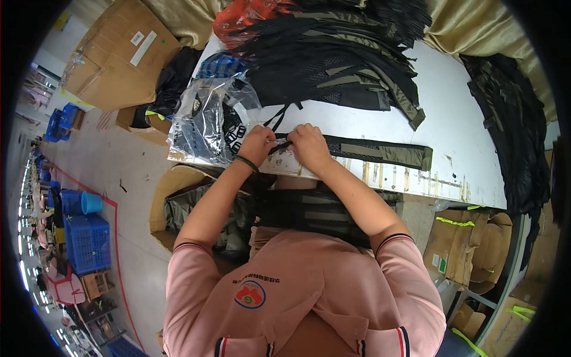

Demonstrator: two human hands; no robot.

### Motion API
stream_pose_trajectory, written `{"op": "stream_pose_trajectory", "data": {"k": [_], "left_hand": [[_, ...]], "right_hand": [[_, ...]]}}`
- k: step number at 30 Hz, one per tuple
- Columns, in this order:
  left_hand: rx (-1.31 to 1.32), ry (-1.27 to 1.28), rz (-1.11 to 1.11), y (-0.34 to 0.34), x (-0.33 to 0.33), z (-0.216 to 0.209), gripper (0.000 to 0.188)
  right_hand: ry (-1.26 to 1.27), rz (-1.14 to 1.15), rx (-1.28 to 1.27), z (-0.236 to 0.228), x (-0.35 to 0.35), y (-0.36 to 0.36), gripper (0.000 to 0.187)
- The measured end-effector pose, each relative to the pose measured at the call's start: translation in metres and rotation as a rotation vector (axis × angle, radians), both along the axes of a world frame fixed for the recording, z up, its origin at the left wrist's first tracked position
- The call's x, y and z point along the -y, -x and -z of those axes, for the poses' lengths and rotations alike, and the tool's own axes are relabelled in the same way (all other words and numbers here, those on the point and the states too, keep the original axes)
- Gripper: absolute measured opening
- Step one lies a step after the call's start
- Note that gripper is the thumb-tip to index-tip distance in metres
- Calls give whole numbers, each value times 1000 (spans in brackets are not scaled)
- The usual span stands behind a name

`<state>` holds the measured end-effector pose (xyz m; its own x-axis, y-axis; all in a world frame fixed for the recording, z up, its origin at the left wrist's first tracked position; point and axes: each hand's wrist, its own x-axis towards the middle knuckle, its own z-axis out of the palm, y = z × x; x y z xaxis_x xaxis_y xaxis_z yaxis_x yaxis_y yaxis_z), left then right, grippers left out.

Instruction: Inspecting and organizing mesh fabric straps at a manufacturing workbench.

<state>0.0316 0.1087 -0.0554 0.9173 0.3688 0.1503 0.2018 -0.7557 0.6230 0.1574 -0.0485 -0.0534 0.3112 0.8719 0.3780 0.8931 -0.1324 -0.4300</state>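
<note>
- Head view: the person stands at a white worktable (452, 119), both hands together at its near edge.
- The left hand (257, 144) is closed in a pinch on the near end of an olive and black padded strap (369, 152), a dark band on its wrist.
- The right hand (308, 146) is closed too, fingers curled down over the same strap end, just beside the left and touching it.
- What sits between the fingertips is too small to tell; thin black webbing trails from that spot toward the far side.
- The strap lies flat on the table near the front edge. Its long axis runs along that edge, the worked end pointing toward the person's left and the free olive end toward the right.
- To my eye the step wants the strap kept flat and untwisted, with the pinch close to the end.
- A clear plastic bag of black buckles (208, 122) lies just left of the hands.
- A heap of finished straps (333, 59) lies behind, well apart.
</note>
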Motion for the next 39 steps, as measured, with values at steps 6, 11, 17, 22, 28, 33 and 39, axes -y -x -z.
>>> {"op": "stream_pose_trajectory", "data": {"k": [6,11,17,22,28,33,39], "left_hand": [[20,-5,222,20,12,-29,35],[278,-13,183,15,24,-34,35],[31,605,86,17,29,-29,12],[44,731,-101,17,28,-29,9],[80,895,-89,18,23,-21,11],[-92,-244,-149,48,-51,-11,18],[-509,-314,-256,44,-63,1,33]], "right_hand": [[33,-5,-375,-5,3,-15,13],[247,-155,-1014,8,15,-25,11],[242,-192,-1053,0,27,-21,12],[173,-140,-551,-21,29,-7,16],[-34,-96,-639,-14,20,24,19],[29,-173,-610,5,27,12,18],[97,-193,-597,-2,17,8,18]]}}
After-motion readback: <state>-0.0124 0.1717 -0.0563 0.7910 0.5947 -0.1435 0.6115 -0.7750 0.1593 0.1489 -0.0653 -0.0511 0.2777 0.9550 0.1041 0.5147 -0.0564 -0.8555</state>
